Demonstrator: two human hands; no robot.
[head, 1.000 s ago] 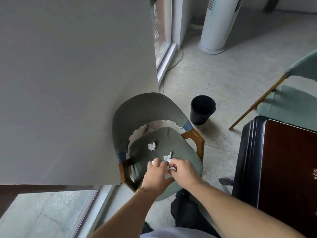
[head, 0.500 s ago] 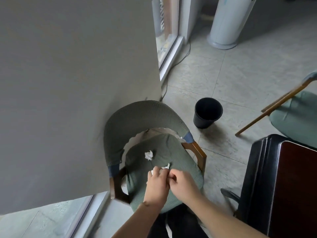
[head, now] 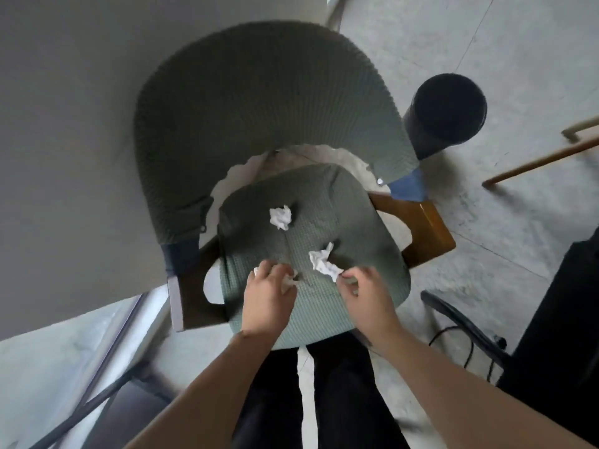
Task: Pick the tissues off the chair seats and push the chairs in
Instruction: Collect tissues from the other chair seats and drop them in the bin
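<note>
The left hand (head: pixel 269 299) is in the lower middle of the frame, over the front part of the chair seat (head: pixel 311 254). Its fingers are curled around a small white tissue (head: pixel 289 280), and only a bit of the tissue shows between the fingers. The right hand (head: pixel 366 294) is just to the right of it, apart from the left hand. Its fingertips pinch the lower end of a second crumpled tissue (head: pixel 322 262), which lies on the seat near the middle of the frame. A third tissue (head: pixel 280 217) lies alone higher on the seat, closer to the chair back (head: pixel 259 102), and no hand touches it.

The chair has a green cushion, a round green back and brown wooden arms. A black bin (head: pixel 449 113) stands on the grey floor in the upper right of the frame, just beside the chair back. At the right edge, the wooden legs of another chair (head: pixel 534 163) are visible. The person's dark trousers (head: pixel 324 400) show at the bottom, just in front of the seat.
</note>
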